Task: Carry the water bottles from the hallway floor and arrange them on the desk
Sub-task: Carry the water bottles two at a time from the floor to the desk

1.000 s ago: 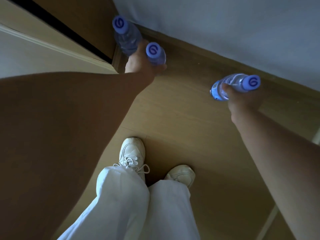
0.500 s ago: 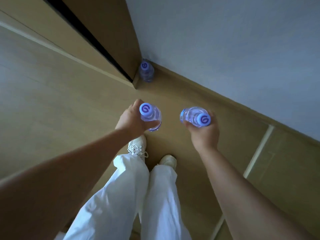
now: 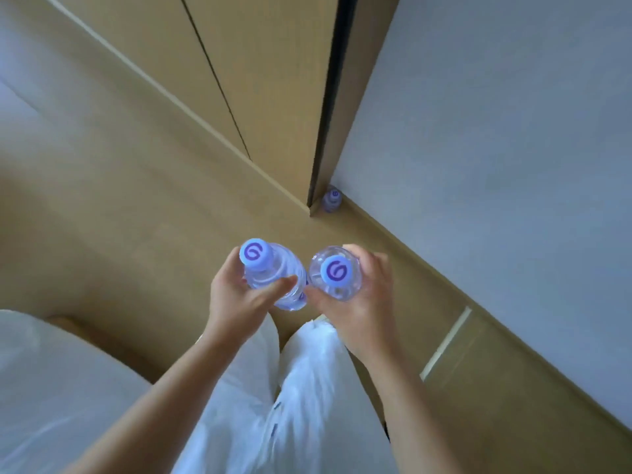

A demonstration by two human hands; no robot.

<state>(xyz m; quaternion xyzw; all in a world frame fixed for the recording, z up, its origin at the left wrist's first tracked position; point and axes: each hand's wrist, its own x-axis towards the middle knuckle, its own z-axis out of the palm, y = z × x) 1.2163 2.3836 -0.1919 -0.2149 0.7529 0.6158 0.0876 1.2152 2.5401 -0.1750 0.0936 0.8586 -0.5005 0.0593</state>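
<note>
Two clear water bottles with light blue caps are held upright in front of my body, nearly touching. My left hand (image 3: 236, 302) grips the left bottle (image 3: 270, 271) around its body. My right hand (image 3: 362, 302) is wrapped around the right bottle (image 3: 337, 273). A third bottle (image 3: 331, 200) of the same kind stands on the wooden floor in the corner, where the door frame meets the grey wall. No desk is in view.
Wooden floor (image 3: 136, 206) stretches to the left. A wooden door or cabinet front (image 3: 260, 73) rises ahead, a grey wall (image 3: 496, 148) with a wooden skirting on the right. My white trousers (image 3: 273, 405) fill the lower middle; a white rounded surface (image 3: 51, 388) sits at lower left.
I have straightened up and stepped back from the corner. Both hands have lifted the bottles closer together and nearer the camera. The third bottle stays on the floor, farther away.
</note>
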